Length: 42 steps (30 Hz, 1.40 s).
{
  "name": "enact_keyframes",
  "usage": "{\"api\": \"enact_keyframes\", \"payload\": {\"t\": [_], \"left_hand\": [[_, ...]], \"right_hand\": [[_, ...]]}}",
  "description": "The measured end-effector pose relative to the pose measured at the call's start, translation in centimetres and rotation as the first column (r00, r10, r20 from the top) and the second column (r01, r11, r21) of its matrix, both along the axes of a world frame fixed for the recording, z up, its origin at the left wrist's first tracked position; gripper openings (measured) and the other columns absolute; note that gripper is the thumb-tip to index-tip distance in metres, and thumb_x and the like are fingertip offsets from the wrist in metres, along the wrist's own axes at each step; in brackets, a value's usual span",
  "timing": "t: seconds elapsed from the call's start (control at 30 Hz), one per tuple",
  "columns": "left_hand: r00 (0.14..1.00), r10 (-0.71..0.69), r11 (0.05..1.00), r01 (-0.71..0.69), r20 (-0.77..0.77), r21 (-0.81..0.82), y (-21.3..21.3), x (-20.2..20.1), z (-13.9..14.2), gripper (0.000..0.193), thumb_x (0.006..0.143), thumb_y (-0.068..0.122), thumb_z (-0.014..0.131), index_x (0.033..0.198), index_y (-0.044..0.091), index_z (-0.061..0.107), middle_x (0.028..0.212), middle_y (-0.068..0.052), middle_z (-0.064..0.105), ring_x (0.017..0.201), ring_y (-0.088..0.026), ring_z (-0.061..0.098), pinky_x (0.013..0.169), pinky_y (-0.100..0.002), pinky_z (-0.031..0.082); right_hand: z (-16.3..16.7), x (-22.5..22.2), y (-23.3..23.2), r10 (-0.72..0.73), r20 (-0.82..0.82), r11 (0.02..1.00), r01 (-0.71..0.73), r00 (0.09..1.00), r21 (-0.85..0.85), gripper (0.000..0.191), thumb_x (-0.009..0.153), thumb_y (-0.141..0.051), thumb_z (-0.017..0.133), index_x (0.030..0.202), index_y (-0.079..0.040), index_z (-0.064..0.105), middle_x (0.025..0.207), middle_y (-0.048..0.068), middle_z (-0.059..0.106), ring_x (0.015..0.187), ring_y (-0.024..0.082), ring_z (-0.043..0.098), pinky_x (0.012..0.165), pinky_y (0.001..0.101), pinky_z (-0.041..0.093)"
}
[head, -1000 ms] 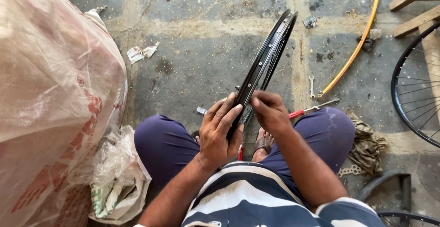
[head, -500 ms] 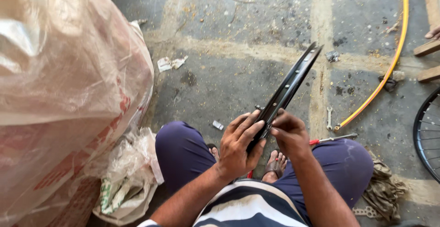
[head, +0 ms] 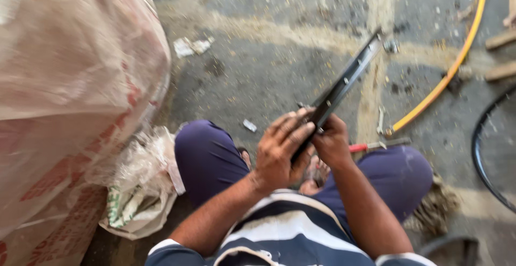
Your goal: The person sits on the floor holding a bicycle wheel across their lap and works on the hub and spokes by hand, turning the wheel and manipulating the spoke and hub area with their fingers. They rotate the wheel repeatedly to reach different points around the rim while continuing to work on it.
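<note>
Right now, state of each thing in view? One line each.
Black wheel rim: seen edge-on, tilted, held off the floor in both hands.
Left hand: gripping the rim's near end.
Right hand: closed on the rim.
Plastic sack: full, standing.
Small bag: crumpled on the floor.
Yellow hose: lying loose.

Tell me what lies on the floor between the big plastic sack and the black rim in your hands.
In the head view: crumpled paper scrap and a small white bit between sack and rim; otherwise dusty concrete.
</note>
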<state>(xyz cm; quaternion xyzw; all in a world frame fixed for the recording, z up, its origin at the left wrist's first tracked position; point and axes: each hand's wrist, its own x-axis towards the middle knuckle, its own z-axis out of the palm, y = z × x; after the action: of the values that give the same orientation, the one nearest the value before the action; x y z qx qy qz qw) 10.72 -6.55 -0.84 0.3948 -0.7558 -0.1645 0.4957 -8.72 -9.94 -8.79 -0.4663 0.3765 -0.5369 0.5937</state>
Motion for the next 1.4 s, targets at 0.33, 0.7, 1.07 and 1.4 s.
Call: {"api": "enact_keyframes", "payload": {"t": [0.33,0.7,1.07,1.4], "left_hand": [[0.994,-0.04,0.994,0.05,-0.105,0.093,0.8,0.0,-2.1,0.078,0.097,0.024,0.076,0.156,0.0,0.03,0.15,-0.026,0.052,0.138,-0.043,0.056,0.119,-0.049,0.045],[0.994,-0.044,0.991,0.057,-0.105,0.122,1.1,-0.2,-2.5,0.083,0.096,0.027,0.078,0.156,0.0,0.027,0.153,-0.026,0.048,0.142,-0.042,0.053,0.123,-0.05,0.044],[0.994,-0.036,0.991,0.049,-0.106,0.125,1.1,-0.1,-2.4,0.081,0.096,0.027,0.078,0.155,0.0,0.029,0.151,-0.027,0.049,0.141,-0.043,0.053,0.122,-0.05,0.044],[0.992,-0.037,0.992,0.051,-0.12,0.115,1.1,0.0,-2.3,0.081,0.096,0.026,0.078,0.155,0.0,0.029,0.15,-0.027,0.05,0.14,-0.043,0.055,0.122,-0.05,0.045]], "right_hand": [[-0.1,-0.7,1.4,-0.032,-0.151,0.994,0.048,0.988,0.1,0.037,0.087,0.007,0.081,0.121,-0.002,0.07,0.106,0.006,0.071,0.098,0.016,0.068,0.088,0.0338,0.058],[1.6,-0.6,1.8,-0.056,-0.093,0.989,0.068,0.994,0.132,0.038,0.081,0.009,0.081,0.115,-0.002,0.07,0.106,0.008,0.072,0.096,0.018,0.07,0.085,0.0337,0.058],[2.5,-0.3,1.5,0.019,0.138,0.989,-0.039,0.99,0.146,0.055,0.075,0.01,0.077,0.127,-0.005,0.066,0.108,0.003,0.069,0.103,0.012,0.068,0.092,0.029,0.058],[2.7,0.0,1.3,0.012,0.012,0.997,-0.013,1.0,0.072,0.036,0.087,0.006,0.075,0.12,-0.005,0.068,0.106,0.006,0.07,0.1,0.015,0.067,0.09,0.0295,0.058]]}}
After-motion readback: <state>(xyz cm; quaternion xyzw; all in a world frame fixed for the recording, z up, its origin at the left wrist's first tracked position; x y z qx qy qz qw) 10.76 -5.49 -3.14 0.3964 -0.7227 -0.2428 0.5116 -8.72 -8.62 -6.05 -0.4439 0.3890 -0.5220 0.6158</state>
